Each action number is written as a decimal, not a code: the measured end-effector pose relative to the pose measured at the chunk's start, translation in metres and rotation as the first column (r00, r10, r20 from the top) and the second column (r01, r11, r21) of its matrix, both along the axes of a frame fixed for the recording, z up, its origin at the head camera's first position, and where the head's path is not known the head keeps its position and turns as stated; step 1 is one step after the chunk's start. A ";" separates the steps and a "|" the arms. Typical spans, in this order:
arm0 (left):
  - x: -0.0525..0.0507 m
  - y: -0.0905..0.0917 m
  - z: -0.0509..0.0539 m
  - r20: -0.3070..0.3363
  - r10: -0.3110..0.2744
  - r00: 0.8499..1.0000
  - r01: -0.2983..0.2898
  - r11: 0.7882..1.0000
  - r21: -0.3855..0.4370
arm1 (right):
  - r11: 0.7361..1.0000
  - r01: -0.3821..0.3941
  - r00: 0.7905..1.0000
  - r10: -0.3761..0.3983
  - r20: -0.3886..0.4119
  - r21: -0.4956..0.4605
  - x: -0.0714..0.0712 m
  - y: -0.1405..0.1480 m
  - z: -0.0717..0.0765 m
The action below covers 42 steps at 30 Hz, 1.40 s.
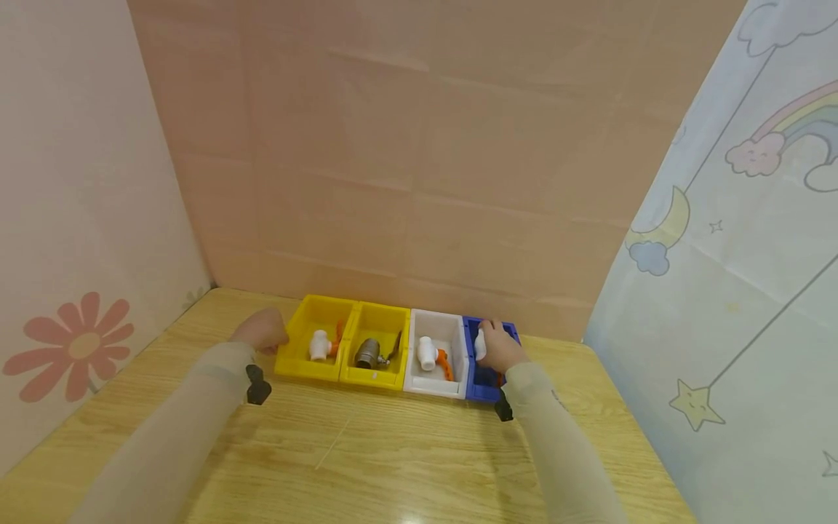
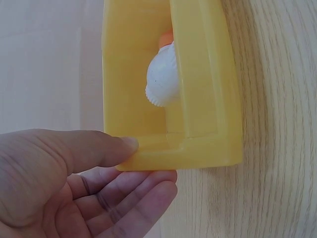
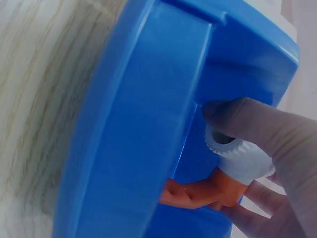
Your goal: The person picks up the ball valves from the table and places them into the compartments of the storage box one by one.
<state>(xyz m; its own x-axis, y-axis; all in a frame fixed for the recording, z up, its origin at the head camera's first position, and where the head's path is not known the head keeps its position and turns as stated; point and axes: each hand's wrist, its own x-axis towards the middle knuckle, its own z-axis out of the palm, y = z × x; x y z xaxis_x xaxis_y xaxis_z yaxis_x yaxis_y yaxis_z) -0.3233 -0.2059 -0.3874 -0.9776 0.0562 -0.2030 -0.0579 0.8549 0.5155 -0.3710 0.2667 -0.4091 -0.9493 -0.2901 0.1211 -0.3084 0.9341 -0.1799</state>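
My left hand (image 1: 263,331) pinches the outer side wall of the leftmost yellow bin (image 2: 198,154), thumb over the rim and fingers outside. In that bin lies a white plastic ball valve (image 1: 320,345) with an orange handle. At the other end of the row, my right hand (image 1: 503,348) reaches into the blue bin (image 3: 143,89). Its thumb and fingers grip another white ball valve (image 3: 246,162), whose orange handle (image 3: 190,194) points toward the bin's front wall. In the head view the hand covers much of this valve.
Between the end bins stand a second yellow bin (image 1: 373,377), holding a metal ball valve (image 1: 368,354), and a white bin (image 1: 435,386), holding a white valve (image 1: 428,353) with an orange handle. The four touch side by side on a wooden table (image 1: 393,451), near the back wall covering (image 1: 419,145).
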 end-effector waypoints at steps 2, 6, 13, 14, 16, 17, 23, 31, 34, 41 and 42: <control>0.000 0.000 0.000 0.006 0.006 1.000 -0.006 1.000 0.004 | 1.000 -0.003 1.000 0.003 0.006 0.006 0.000 -0.001 0.000; 0.000 0.000 -0.001 0.013 0.013 1.000 -0.013 1.000 0.000 | 1.000 -0.019 1.000 0.018 0.008 0.021 0.000 -0.001 -0.002; -0.001 0.000 -0.002 0.014 0.016 1.000 -0.016 1.000 -0.008 | 0.999 -0.026 0.999 0.025 0.034 0.044 -0.004 -0.002 -0.007; -0.001 0.000 -0.002 0.015 0.016 1.000 -0.016 1.000 -0.008 | 0.999 -0.028 0.999 0.026 0.036 0.045 -0.005 -0.002 -0.007; -0.001 0.000 -0.002 0.013 0.015 1.000 -0.015 1.000 -0.009 | 0.999 -0.029 0.999 0.027 0.037 0.047 -0.005 -0.002 -0.008; -0.001 0.000 -0.002 0.010 0.014 1.000 -0.014 1.000 -0.009 | 0.998 -0.029 0.999 0.028 0.038 0.050 -0.005 -0.002 -0.008; -0.002 -0.001 -0.004 -0.001 0.016 1.000 -0.016 1.000 -0.007 | 0.998 -0.015 0.999 0.013 0.045 0.058 -0.005 -0.001 -0.011; -0.002 -0.001 -0.004 0.003 0.026 1.000 -0.026 1.000 -0.005 | 0.999 0.000 0.997 -0.004 0.075 0.047 -0.005 -0.002 -0.011; -0.002 -0.001 -0.004 0.002 0.026 1.000 -0.026 1.000 -0.004 | 0.999 0.007 0.996 -0.011 0.087 0.045 -0.005 -0.003 -0.012; -0.004 -0.002 -0.005 0.012 0.034 0.999 -0.033 0.999 -0.010 | 0.999 0.010 0.996 -0.013 0.083 0.043 -0.006 -0.003 -0.013; -0.005 -0.002 -0.005 0.016 0.036 0.999 -0.036 0.999 -0.009 | 0.999 0.010 0.997 -0.013 0.082 0.041 -0.007 -0.003 -0.014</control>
